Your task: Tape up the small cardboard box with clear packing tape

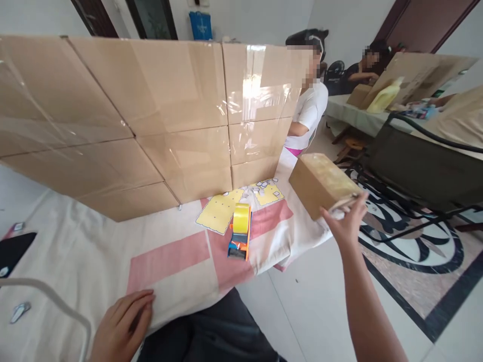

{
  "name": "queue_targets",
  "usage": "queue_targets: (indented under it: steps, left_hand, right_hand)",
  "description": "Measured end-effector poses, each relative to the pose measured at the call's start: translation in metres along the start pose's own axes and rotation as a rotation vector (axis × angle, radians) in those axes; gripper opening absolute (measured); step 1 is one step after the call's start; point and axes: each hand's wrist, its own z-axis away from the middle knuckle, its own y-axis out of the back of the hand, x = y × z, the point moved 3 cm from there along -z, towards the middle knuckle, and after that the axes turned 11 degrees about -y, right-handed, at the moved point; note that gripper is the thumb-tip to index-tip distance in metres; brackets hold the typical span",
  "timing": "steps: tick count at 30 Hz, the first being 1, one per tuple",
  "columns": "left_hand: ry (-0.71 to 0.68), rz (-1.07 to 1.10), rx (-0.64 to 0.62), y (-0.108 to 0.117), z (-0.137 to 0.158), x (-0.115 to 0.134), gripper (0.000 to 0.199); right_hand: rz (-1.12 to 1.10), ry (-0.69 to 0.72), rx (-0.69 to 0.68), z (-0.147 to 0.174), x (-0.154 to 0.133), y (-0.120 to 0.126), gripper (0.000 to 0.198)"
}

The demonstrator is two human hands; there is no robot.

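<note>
One box (320, 183), long axis up-left

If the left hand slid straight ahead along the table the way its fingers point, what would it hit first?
Likely nothing soon: the left hand points up-right over bare tablecloth. The tape dispenser is the first thing roughly in line, though depth is unclear.

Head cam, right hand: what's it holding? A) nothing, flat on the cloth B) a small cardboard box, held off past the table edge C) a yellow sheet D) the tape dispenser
B: the right hand grips a small cardboard box out past the table edge, over the floor, while the tape dispenser sits on the cloth and the left hand rests on the table edge.
</note>
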Motion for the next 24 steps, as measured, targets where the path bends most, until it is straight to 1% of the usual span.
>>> queue_targets:
  steps: [2, 3, 4, 5, 6, 7, 8, 10, 11, 13, 14, 15, 17, 18, 19, 20, 21, 23, 24]
  left_hand:
    - [0.009, -0.097, 0.034, 0.003, -0.001, 0.006, 0.012]
    - [0.018, -0.131, 0.049, 0.004, -0.005, 0.009, 0.011]
    - [0.023, -0.152, 0.064, 0.004, -0.008, 0.012, 0.011]
    - [0.025, -0.158, 0.077, 0.004, -0.011, 0.015, 0.011]
    - [0.028, -0.155, 0.089, 0.004, -0.013, 0.017, 0.010]
    - [0.033, -0.148, 0.103, 0.004, -0.014, 0.017, 0.008]
    - [0.041, -0.141, 0.115, 0.004, -0.014, 0.017, 0.008]
    - [0.053, -0.126, 0.130, 0.003, -0.011, 0.015, 0.008]
    - [0.055, -0.118, 0.136, 0.002, -0.009, 0.014, 0.008]
    - [0.053, -0.100, 0.145, 0.001, -0.006, 0.011, 0.009]
    - [0.049, -0.086, 0.152, 0.001, -0.004, 0.011, 0.010]
    - [0.039, -0.062, 0.162, 0.001, -0.003, 0.011, 0.010]
    - [-0.005, 0.049, 0.205, 0.005, -0.001, 0.014, 0.013]
    - [-0.020, 0.139, 0.239, 0.009, 0.000, 0.016, 0.015]
    - [-0.017, 0.242, 0.286, 0.015, 0.001, 0.018, 0.018]
    - [0.003, 0.342, 0.341, 0.022, 0.000, 0.020, 0.021]
    - [0.036, 0.425, 0.397, 0.031, -0.001, 0.021, 0.023]
    - [0.074, 0.504, 0.516, 0.055, -0.006, 0.024, 0.027]
    - [0.054, 0.502, 0.563, 0.070, -0.009, 0.028, 0.026]
  right_hand:
    - [0.031, -0.016, -0.119, -0.044, -0.020, -0.024, 0.146]
    - [0.037, -0.012, -0.224, -0.065, -0.033, -0.035, 0.150]
    - [0.031, -0.019, -0.348, -0.084, -0.048, -0.045, 0.148]
    - [0.015, -0.066, -0.386, -0.100, -0.061, -0.048, 0.140]
    - [0.006, -0.114, -0.379, -0.110, -0.072, -0.048, 0.128]
    - [-0.002, -0.161, -0.331, -0.116, -0.081, -0.044, 0.110]
    - [-0.006, -0.198, -0.258, -0.114, -0.086, -0.037, 0.091]
    - [-0.001, -0.228, -0.149, -0.092, -0.087, -0.021, 0.060]
    - [-0.002, -0.231, -0.131, -0.071, -0.084, -0.015, 0.050]
    - [-0.035, -0.255, -0.157, -0.021, -0.073, -0.007, 0.039]
    - [-0.088, -0.274, -0.194, 0.007, -0.067, -0.006, 0.038]
    - [-0.172, -0.295, -0.259, 0.035, -0.062, -0.005, 0.040]
    - [-0.397, -0.314, -0.471, 0.084, -0.061, -0.006, 0.045]
    - [-0.497, -0.312, -0.603, 0.105, -0.064, -0.007, 0.049]
    - [-0.553, -0.299, -0.693, 0.121, -0.069, -0.005, 0.054]
    - [-0.595, -0.279, -0.746, 0.132, -0.076, -0.002, 0.058]
    - [-0.628, -0.254, -0.772, 0.139, -0.085, 0.002, 0.062]
    - [-0.696, -0.191, -0.760, 0.144, -0.107, 0.012, 0.066]
    - [-0.728, -0.143, -0.743, 0.144, -0.120, 0.017, 0.067]
